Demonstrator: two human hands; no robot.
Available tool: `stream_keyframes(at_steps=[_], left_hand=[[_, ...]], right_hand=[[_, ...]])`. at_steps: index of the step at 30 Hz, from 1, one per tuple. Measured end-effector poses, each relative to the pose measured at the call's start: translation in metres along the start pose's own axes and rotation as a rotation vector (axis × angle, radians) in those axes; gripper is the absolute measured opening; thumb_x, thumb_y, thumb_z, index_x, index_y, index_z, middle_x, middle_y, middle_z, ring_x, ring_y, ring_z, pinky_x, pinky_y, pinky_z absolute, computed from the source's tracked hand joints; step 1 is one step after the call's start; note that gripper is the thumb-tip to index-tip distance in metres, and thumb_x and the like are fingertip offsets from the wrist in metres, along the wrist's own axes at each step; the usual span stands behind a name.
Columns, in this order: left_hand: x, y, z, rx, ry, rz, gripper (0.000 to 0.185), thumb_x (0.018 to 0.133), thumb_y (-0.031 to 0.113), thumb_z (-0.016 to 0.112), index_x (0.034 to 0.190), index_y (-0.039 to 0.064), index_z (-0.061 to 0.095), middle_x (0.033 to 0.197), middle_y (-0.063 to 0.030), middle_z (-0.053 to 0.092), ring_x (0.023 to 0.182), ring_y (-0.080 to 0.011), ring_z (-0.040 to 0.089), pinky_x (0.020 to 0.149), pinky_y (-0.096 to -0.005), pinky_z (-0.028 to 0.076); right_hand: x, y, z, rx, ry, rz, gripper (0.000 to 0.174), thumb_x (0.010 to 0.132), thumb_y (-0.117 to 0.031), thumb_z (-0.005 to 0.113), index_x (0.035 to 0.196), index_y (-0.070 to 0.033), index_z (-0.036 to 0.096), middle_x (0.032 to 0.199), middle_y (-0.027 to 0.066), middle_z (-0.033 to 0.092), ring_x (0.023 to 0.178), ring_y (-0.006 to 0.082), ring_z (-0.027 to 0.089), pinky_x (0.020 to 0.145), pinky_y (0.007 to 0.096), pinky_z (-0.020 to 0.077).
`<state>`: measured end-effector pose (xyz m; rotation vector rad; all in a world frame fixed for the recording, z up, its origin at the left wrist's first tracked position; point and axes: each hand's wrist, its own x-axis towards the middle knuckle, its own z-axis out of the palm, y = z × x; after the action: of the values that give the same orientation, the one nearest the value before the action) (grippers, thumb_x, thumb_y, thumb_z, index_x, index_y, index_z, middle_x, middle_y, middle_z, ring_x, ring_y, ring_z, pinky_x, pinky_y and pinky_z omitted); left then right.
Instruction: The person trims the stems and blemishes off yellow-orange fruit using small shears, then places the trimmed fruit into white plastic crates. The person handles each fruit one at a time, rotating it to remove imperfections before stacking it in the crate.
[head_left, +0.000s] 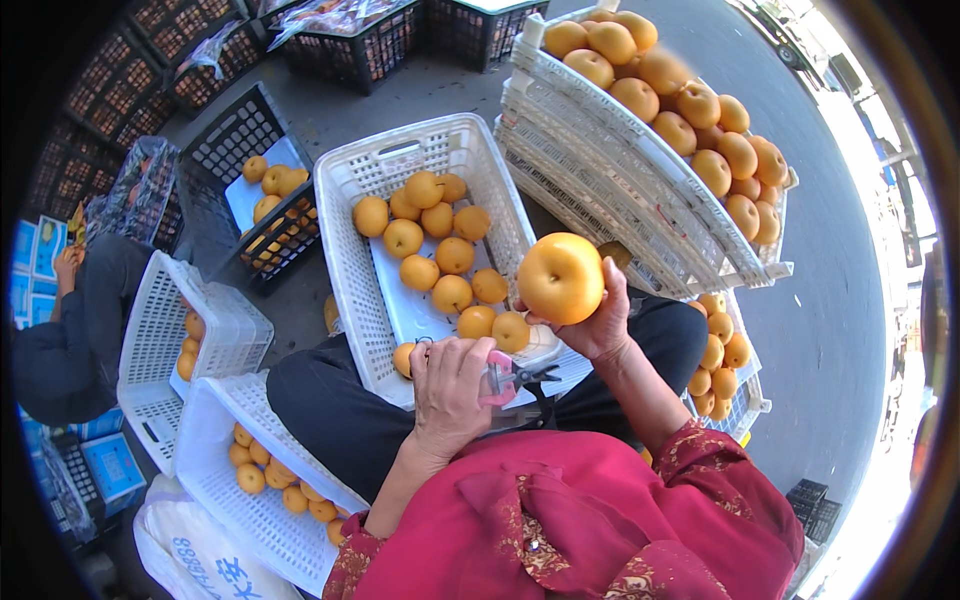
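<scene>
In my left hand (454, 394) is a small pair of pink-handled clippers (504, 379), the dark jaws pointing right and slightly apart. Just beyond its fingers lies a yellow-brown pear (403, 360). My right hand (600, 319) holds up a large round yellow-brown Asian pear (561, 278), its dimpled end facing the camera. Both hands are over the near end of a white plastic crate (330, 225), which stands between my knees. Several such pears (454, 256) lie in that crate on a pale liner, some with short stems.
Stacked white crates (630, 187) heaped with pears rise at the upper right. A black crate (217, 187) and white crates (225, 337) with pears stand left. Another person (75, 315) sits at the far left. Black crates (352, 60) line the back.
</scene>
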<state>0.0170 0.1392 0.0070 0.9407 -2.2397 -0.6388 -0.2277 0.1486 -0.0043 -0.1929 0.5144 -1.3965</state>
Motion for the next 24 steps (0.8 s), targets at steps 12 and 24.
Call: stream_keyframes(at_steps=[12,24], left_hand=[[-0.008,-0.030,0.008,-0.759,-0.030,-0.512,0.014,0.089,0.000,0.060,0.101,0.002,0.053,0.084,-0.0013,0.053,0.077,-0.0089,0.049,0.071,-0.0231,0.042],[-0.010,-0.027,0.060,-0.860,-0.319,-0.566,0.031,0.087,0.001,0.065,0.115,0.000,0.052,0.092,-0.0035,0.054,0.084,-0.0111,0.051,0.079,-0.0251,0.043]], right_hand=[[-0.056,-0.134,0.017,-0.802,0.403,-0.805,0.096,0.072,-0.033,0.085,0.148,-0.003,0.035,0.134,0.0144,0.052,0.125,0.0252,0.053,0.108,0.0408,0.0425],[-0.184,-0.316,-0.061,-1.128,0.958,-1.078,0.093,0.068,-0.037,0.090,0.141,-0.001,0.044,0.126,0.0137,0.059,0.116,0.0232,0.059,0.103,0.0346,0.0481]])
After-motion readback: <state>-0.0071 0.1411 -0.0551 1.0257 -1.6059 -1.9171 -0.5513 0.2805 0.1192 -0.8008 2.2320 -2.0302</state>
